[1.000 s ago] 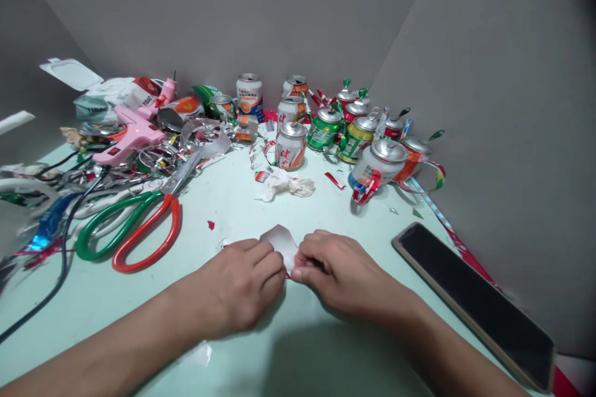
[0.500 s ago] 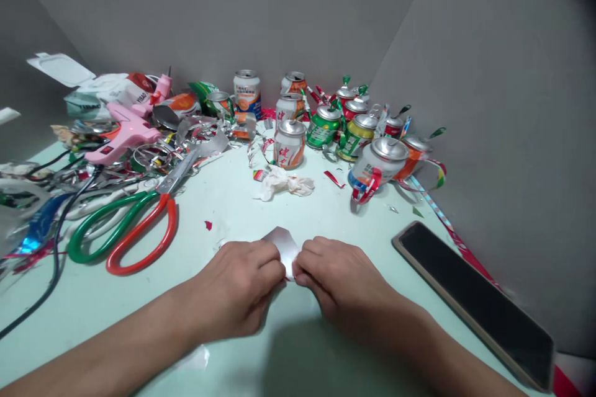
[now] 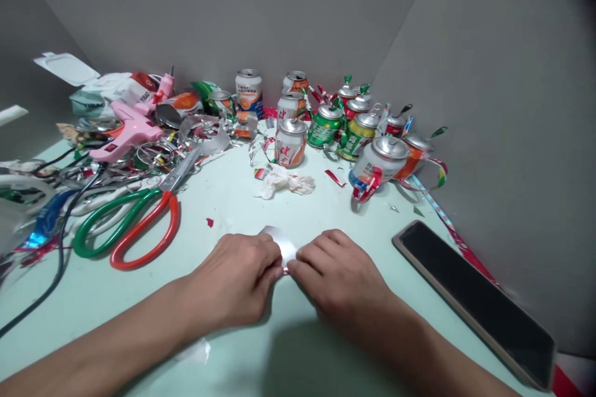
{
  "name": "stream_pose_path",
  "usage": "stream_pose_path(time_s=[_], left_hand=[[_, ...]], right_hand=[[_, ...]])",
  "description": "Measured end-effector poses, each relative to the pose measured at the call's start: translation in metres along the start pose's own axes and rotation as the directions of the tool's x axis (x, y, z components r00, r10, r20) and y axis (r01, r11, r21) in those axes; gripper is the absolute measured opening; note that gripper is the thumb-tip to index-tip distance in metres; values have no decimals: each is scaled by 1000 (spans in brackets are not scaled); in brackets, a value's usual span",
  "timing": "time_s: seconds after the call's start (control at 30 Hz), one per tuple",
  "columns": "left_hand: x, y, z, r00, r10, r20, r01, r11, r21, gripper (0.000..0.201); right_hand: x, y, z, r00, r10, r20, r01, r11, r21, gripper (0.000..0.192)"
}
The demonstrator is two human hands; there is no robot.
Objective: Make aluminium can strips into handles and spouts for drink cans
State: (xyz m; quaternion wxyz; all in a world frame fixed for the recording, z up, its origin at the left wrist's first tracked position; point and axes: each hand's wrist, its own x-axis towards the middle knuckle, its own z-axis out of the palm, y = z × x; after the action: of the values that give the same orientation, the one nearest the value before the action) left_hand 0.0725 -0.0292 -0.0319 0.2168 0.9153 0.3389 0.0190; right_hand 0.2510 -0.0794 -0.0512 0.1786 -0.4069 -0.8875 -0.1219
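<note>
Since the earlier frames the two hands have pressed closer together, and the small silver sheet-metal piece (image 3: 283,242) now lies flatter, with less of it showing above the knuckles. The pale mint-green tabletop (image 3: 298,353) carries everything; along its right edge lies a long black slab with a tan rim, a phone or tablet (image 3: 475,301). To the left lie large scissors with one green and one red handle loop (image 3: 128,229), and behind them a pink glue gun (image 3: 128,133) on a heap of cut metal scraps. A cluster of small drink cans cut into teapot shapes (image 3: 358,130) stands at the back, with a crumpled white tissue (image 3: 284,181) in front. The left hand (image 3: 237,282) and right hand (image 3: 339,276) are both closed, fingertips pinching the silver piece from either side, low over the table's near middle
</note>
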Motion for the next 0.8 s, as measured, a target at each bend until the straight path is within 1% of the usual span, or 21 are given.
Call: stream_pose_path(time_s=[0.1,0.2,0.27,0.33,0.43,0.5,0.6,0.7,0.8], left_hand=[[-4,-5,6,987,132,-94,-134,991,-20,12],[-7,-10,16,949,255,-187,-247,967,65,20],[-7,-13,22,924,318,-213,-299,947,115,21],[-6,-14,26,907,355,-225,-330,934,140,21],[-6,-14,27,908,329,-260,-303,943,135,19],[-6,-14,26,911,310,-271,-289,950,117,17],[-4,-14,26,905,327,-271,-313,945,94,16],[-2,-14,27,903,319,-288,-312,947,71,16],[-1,-12,29,919,273,-285,-276,961,29,16]], right_hand=[[-2,-2,0,999,45,-7,-45,999,21,22],[-6,-5,0,995,98,-13,-97,994,42,22],[-10,-6,0,991,132,-18,-131,990,59,20],[-13,-7,1,985,172,-23,-169,982,80,18],[-16,-7,2,976,217,-33,-212,971,107,17],[-17,-7,2,975,219,-44,-213,970,118,19],[-15,-7,3,976,213,-41,-207,971,117,21],[-14,-9,4,965,261,9,-259,954,153,21],[-13,-9,4,934,342,100,-356,908,220,18]])
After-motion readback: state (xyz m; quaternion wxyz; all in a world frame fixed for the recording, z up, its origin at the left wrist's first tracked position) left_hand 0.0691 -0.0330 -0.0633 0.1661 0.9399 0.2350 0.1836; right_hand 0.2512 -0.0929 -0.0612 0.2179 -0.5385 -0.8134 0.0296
